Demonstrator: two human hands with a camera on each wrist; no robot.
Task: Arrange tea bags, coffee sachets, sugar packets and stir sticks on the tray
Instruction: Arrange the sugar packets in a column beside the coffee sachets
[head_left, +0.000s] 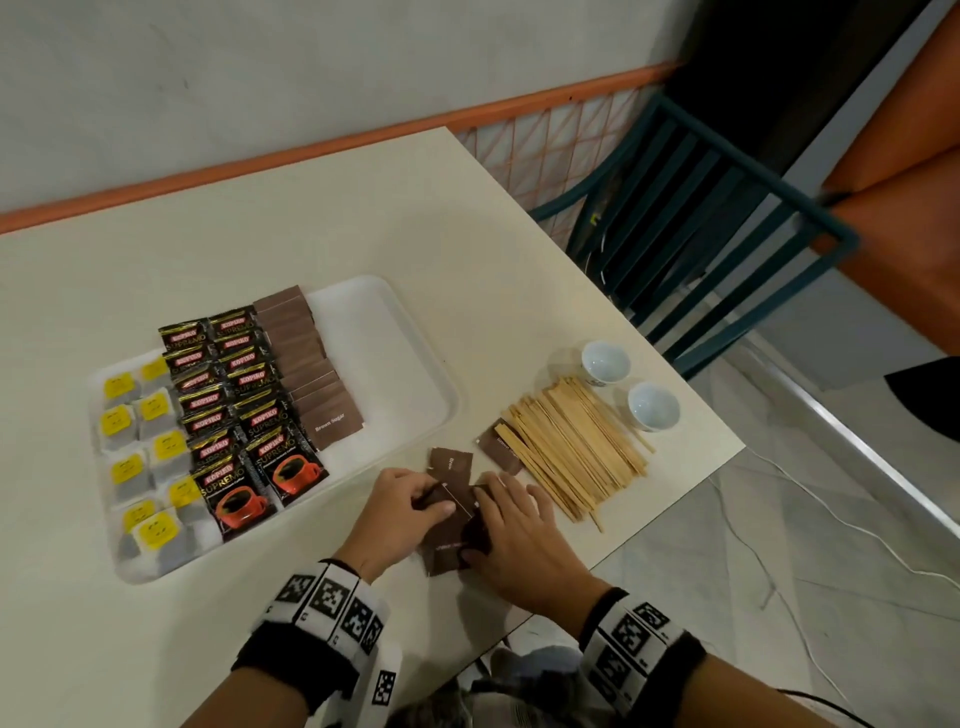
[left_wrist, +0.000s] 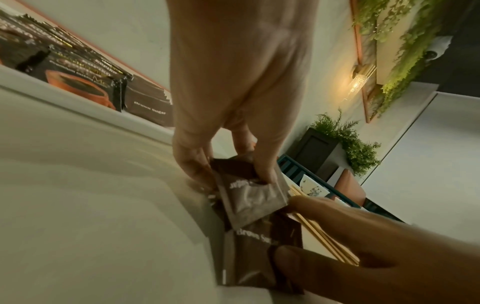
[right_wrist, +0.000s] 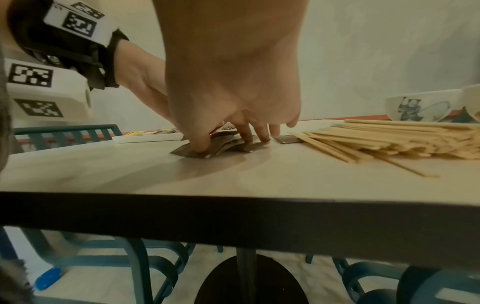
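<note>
A white tray (head_left: 395, 364) holds tea bags (head_left: 140, 441) with yellow tags, black coffee sachets (head_left: 234, 395) and a row of brown sugar packets (head_left: 311, 358). Loose brown sugar packets (head_left: 451, 462) lie on the table in front of the tray. My left hand (head_left: 439, 500) pinches one brown sugar packet (left_wrist: 252, 201) between thumb and fingers just above that pile. My right hand (head_left: 480, 519) lies spread over the pile, its fingertips (right_wrist: 246, 138) and thumb pressing packets onto the table. A heap of wooden stir sticks (head_left: 571, 447) lies to the right.
Two small white cups (head_left: 605, 361) (head_left: 653, 406) stand beyond the sticks near the table's right edge. A dark green chair (head_left: 701, 234) stands past that edge. The right part of the tray is bare. The table's near edge (right_wrist: 233, 197) runs close under my right wrist.
</note>
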